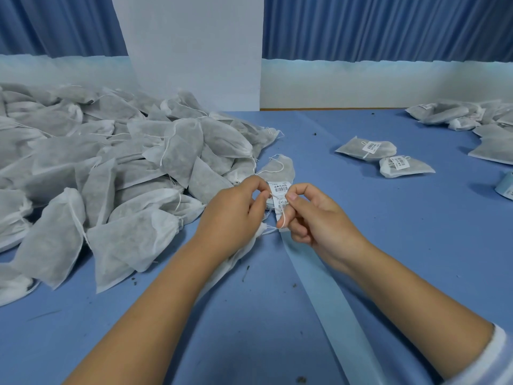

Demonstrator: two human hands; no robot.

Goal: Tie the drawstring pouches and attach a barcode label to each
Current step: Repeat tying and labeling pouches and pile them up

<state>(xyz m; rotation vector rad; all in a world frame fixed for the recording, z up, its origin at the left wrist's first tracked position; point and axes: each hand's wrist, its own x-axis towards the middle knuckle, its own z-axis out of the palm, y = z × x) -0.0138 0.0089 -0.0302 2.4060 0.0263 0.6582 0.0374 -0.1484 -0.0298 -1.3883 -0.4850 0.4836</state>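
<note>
Hands met at mid-counter, each pinching the drawstring of one pouch.

The left hand [236, 215] came in palm-down with its forearm angled from lower left, thumb and forefinger curled closed on the white drawstring [270, 230]. The right hand [313, 218] faced it with bent fingers, gripping the same cord, which seemed to loop round the index finger. The pouch [241, 257] lay on the blue counter [361, 207], mostly hidden under the left wrist. A barcode label [280, 188] showed just beyond the fingertips, on a pale backing strip [319, 287] that ran back under the right forearm. A pile of pouches [97, 162] lay to the left, and two labelled pouches [366, 148] lay well apart on the right.
</note>
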